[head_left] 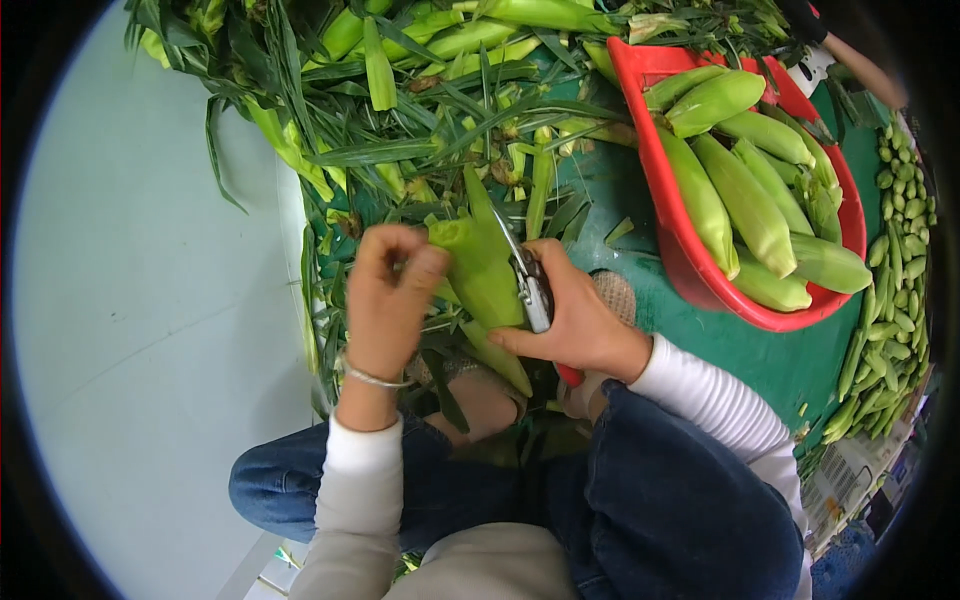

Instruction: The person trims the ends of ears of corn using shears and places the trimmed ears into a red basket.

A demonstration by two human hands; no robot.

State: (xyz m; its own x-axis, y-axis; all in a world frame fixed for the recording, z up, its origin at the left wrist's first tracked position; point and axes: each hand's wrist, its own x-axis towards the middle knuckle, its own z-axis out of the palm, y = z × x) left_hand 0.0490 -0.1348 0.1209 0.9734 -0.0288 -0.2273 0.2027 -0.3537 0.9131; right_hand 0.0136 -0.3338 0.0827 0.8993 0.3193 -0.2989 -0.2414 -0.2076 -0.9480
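An ear of corn in its green husk stands slanted between my two hands, above my feet. My right hand is closed on a pair of pruning shears with silver metal jaws; a bit of red handle shows below the hand. Its thumb reaches against the lower part of the corn. Beside the corn's upper end is my left hand, fingers curled and thumb bent in; what they pinch, if anything, I cannot make out. A loose husk leaf hangs under the corn.
To the right stands a red plastic basket filled with husked-green corn ears. Stripped leaves and stalks heap up ahead. Small green pods lie at the far right. Another person's arm shows at the upper right. A pale wall bounds the left.
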